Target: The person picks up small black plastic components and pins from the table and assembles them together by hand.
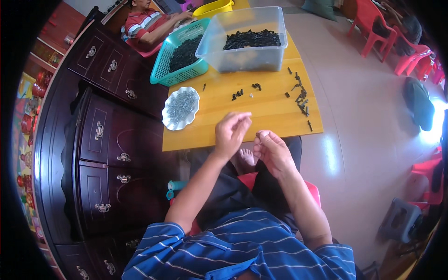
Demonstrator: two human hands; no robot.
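My right hand (275, 151) is closed just off the table's near edge, with thumb and forefinger pinching a small dark piece (258, 134), mostly covered by the fingertips. Facing it, my left hand (231, 134) hovers over the edge with its fingers stretched to the right and nothing visible in them. Beyond the hands lie a few short black plastic parts (238, 94) and another little cluster (256, 86). A white scalloped dish (166, 112) heaped with small clear or silvery pieces stands to the left. Along the right edge runs a loose row of black parts (302, 99).
A clear plastic tub (242, 63) and a green basket (161, 70), both holding black parts, stand at the far side of the yellow table (212, 123). A dark wooden cabinet (112, 116) borders the left. Another person (151, 25) sits beyond. Red chairs (373, 28) stand right.
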